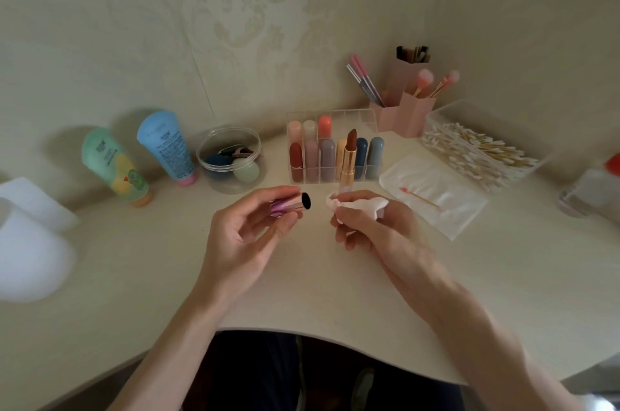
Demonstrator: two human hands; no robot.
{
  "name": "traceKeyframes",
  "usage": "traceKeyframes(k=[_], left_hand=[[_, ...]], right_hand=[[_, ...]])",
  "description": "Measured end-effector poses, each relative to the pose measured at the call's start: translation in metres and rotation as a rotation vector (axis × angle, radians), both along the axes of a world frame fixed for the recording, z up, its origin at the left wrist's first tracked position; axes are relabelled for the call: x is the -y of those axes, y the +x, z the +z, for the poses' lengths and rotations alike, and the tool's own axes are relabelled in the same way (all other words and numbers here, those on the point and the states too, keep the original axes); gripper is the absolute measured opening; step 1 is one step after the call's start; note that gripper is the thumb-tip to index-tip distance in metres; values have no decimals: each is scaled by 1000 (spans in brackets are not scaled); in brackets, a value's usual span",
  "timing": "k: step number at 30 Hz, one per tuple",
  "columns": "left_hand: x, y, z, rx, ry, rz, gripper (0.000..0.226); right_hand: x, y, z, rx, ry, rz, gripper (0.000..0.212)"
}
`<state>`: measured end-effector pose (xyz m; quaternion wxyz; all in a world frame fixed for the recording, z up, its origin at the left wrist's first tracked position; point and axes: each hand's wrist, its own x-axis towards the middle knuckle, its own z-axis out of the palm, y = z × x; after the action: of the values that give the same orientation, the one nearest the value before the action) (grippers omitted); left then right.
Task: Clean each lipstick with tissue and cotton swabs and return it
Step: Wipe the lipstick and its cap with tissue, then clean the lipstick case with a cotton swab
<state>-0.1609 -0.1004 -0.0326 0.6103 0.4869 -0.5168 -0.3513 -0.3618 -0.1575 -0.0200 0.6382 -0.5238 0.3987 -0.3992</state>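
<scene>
**Head view: opened lipstick held in tissue over the worktop**

Head camera, looking down at a pale worktop [302, 276] set against a patterned wall. A person's right hand [369, 229] holds a gold-cased lipstick [349, 159] upright, its brown-red stick wound up and bare, the fingers [349, 236] curled round a crumpled white tissue [362, 204] wrapped about its base. The left hand [241, 229], just to the left, pinches the pink metallic cap [292, 206] between thumb and fingertips, its dark open end turned right toward the lipstick; cap and lipstick are apart. Both are held above the worktop, near the middle.

Just beyond stands a clear divided rack [365, 115] holding rows of capped lipsticks [312, 155]. To its right lies a clear packet [453, 209] with one red-tipped swab [419, 197] on it, and farther right a clear box of cotton swabs [476, 149]. Pink holders [407, 112] with brushes stand at the far right. To the left are a round clear tub [228, 132] of sponges, a blue tube [167, 145] and a green tube [114, 165], both leaning on the wall.
</scene>
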Motion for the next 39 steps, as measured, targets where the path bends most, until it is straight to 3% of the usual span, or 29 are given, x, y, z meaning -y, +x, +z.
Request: traceKeyframes(k=[3,9,12,15,20,23,28,32,39], left_hand=[[4,1,-3,12,26,69,27],[18,12,-22,278,104,269,28],[16,10,-21,323,125,296,28],[16,9,-20,274,138,306,22],[15,7,-17,142,130,309,11],[15,6,-15,99,122,299,9],[15,3,-15,94,130,291,8],[17,7,-19,222,150,352,10],[24,16,-20,727,129,468,14]], right_hand=[[0,-1,2,-13,-25,-10,13],[0,-3,5,143,80,71,15],[3,-3,4,158,92,80,16],[5,0,-6,17,-84,11,16],[4,1,-23,-438,-458,-122,8],[6,-2,-26,-542,-607,-142,11],[9,-1,-30,-563,-633,-178,28],[7,2,-31,-584,-693,-142,40],[10,-3,-28,-626,-686,-283,21]])
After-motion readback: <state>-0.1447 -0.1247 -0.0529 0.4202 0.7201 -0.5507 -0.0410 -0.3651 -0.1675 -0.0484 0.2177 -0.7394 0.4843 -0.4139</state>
